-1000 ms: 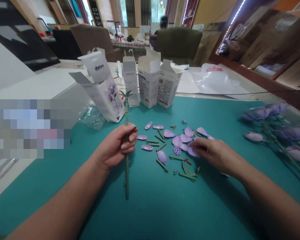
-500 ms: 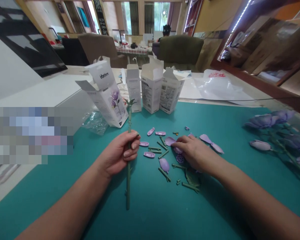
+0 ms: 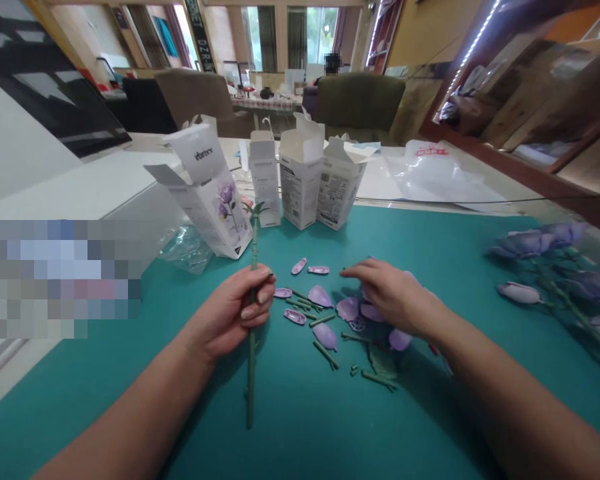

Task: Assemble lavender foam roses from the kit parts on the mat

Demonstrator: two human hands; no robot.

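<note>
My left hand [image 3: 245,307] is closed around a green plastic flower stem [image 3: 251,373], held upright with leafy sepals at its top. My right hand [image 3: 390,290] is over the loose parts, fingers drawn together and fingertips low by the mat; anything between them is too small or hidden to name. Around it lie purple petals [image 3: 325,337], a purple openwork disc [image 3: 357,324] and a green leaf [image 3: 383,362]. Short green stem pieces [image 3: 326,355] are scattered between the hands, beside narrow purple pieces [image 3: 295,317]. Part of the pile is hidden under my right hand.
Opened white boxes [image 3: 300,190] stand behind the green mat [image 3: 300,427], the leftmost box [image 3: 225,220] tilted. A clear plastic bag [image 3: 186,250] is beside it. Assembled purple flowers [image 3: 525,243] lie at right. Farther back are a white plastic bag [image 3: 430,167] and a seated person [image 3: 333,65].
My right hand has shifted among the petals, its fingertips now at the far side of the pile. Several petals and stem pieces have been moved. My left hand keeps holding the stem.
</note>
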